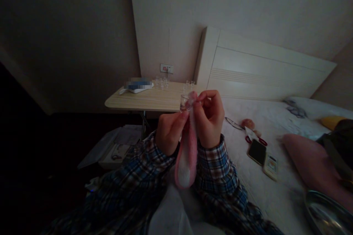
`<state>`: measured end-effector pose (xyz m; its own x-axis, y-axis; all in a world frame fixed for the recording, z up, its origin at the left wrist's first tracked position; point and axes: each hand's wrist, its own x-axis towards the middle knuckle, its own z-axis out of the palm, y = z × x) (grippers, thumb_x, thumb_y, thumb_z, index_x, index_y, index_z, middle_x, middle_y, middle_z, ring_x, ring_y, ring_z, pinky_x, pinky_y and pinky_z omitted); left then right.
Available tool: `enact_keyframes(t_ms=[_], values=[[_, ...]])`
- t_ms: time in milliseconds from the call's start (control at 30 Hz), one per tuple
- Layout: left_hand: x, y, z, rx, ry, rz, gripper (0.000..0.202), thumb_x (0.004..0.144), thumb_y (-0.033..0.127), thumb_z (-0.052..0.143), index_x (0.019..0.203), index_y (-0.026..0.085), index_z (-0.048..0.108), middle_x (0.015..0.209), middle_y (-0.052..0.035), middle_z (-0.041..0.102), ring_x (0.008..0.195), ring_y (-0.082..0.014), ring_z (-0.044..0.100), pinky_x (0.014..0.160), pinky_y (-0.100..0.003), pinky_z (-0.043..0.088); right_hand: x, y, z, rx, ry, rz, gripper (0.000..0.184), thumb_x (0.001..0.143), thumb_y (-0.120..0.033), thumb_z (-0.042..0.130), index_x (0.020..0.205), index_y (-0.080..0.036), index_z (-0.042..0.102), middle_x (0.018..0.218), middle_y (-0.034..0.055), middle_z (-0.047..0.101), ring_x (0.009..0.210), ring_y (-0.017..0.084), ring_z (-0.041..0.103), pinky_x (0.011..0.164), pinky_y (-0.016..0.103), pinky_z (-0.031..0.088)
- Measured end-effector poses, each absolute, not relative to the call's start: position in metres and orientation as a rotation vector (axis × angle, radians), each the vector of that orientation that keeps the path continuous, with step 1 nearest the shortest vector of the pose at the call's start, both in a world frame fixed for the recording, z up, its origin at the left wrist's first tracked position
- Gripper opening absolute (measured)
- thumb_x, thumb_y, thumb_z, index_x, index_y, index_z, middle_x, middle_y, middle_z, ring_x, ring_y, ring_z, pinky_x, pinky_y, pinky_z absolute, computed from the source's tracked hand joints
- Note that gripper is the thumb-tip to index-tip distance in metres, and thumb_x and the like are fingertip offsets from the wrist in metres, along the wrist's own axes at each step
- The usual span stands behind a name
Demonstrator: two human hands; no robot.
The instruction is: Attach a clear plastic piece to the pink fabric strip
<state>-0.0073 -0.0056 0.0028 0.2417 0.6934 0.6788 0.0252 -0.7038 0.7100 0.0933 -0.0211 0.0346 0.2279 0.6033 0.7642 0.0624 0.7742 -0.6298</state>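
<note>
My left hand grips a small clear shot glass, held up in front of me with its rim upward. A pink and white cloth hangs down between my wrists. Its upper end is pinched in my right hand, whose thumb and fingers press it against the right side of the glass. The fingertips of the left hand are partly hidden behind the glass and cloth.
Several small clear glasses stand on the wooden folding table, near a white box. On the bed lie a dark phone, a light-coloured phone, eyeglasses and red-handled scissors. A metal basin sits at lower right.
</note>
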Motion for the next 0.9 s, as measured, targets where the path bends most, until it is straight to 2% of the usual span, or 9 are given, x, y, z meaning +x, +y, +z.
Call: enact_keyframes(t_ms=[433, 667, 767, 900], values=[[-0.007, -0.009, 0.008, 1.835, 0.657, 1.375, 0.040, 0.087, 0.038, 0.033, 0.054, 0.016, 0.040, 0.048, 0.0025, 0.035, 0.044, -0.0075, 0.033, 0.042, -0.024, 0.024, 0.094, -0.029, 0.035, -0.623, -1.317, 0.431, 0.006, 0.080, -0.024, 0.048, 0.081, -0.023, 0.042, 0.067, -0.0037, 0.044, 0.053, 0.007, 0.040, 0.051, 0.021, 0.035], [-0.009, -0.007, 0.012, 2.065, 0.751, 1.471, 0.033, 0.086, 0.031, 0.037, 0.061, 0.015, 0.050, 0.054, 0.0008, 0.047, 0.051, -0.0087, 0.042, 0.048, -0.022, 0.030, 0.096, -0.034, 0.038, -0.591, -1.259, 0.389, 0.009, 0.080, -0.023, 0.050, 0.085, -0.023, 0.043, 0.064, -0.0040, 0.044, 0.052, 0.007, 0.042, 0.048, 0.021, 0.034], [-0.008, -0.006, 0.015, 2.191, 0.822, 1.524, 0.027, 0.087, 0.026, 0.037, 0.068, 0.015, 0.052, 0.065, -0.0023, 0.054, 0.062, -0.0112, 0.050, 0.057, -0.023, 0.035, 0.098, -0.036, 0.041, -0.573, -1.239, 0.367, 0.012, 0.081, -0.023, 0.049, 0.091, -0.024, 0.042, 0.061, -0.0048, 0.044, 0.050, 0.007, 0.042, 0.045, 0.021, 0.032], [-0.008, -0.005, 0.017, 2.307, 0.901, 1.551, 0.024, 0.087, 0.024, 0.034, 0.073, 0.015, 0.052, 0.077, -0.0068, 0.057, 0.075, -0.0154, 0.053, 0.068, -0.026, 0.038, 0.099, -0.037, 0.044, -0.578, -1.280, 0.379, 0.013, 0.081, -0.024, 0.049, 0.094, -0.024, 0.045, 0.064, -0.0034, 0.048, 0.051, 0.008, 0.044, 0.046, 0.022, 0.034]])
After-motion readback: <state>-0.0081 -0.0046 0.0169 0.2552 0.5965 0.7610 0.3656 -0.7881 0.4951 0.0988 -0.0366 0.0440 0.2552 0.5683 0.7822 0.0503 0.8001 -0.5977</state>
